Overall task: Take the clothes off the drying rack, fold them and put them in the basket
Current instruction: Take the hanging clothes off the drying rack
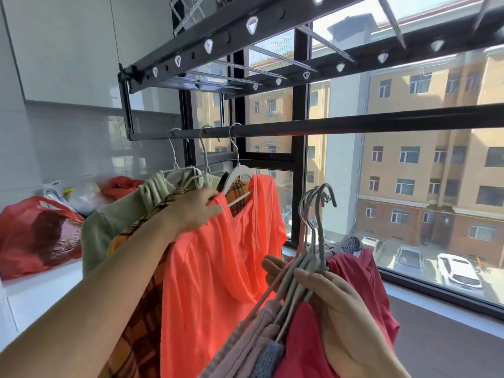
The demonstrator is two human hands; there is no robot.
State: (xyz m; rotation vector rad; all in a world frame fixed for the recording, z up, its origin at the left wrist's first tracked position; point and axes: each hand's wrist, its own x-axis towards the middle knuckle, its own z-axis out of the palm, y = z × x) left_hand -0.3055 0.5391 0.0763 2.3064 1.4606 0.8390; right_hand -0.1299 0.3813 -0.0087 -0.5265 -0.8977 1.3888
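Partway only: the right hand [335,309] grips a bunch of hangers [313,241] with clothes off the rail [354,124], the left hand [193,211] grasps the coral shirt [218,268], one of three garments hanging there, and folding seems not begun.

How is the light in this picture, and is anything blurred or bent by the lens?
Head view: strong daylight through the window backlights the orange shirt, which glows; the glossy wall tiles show pale reflections; the wide lens makes the walls of the building outside lean; the upper rack slats look smeared.

orange shirt [218,255] hangs on rack rod [354,124].
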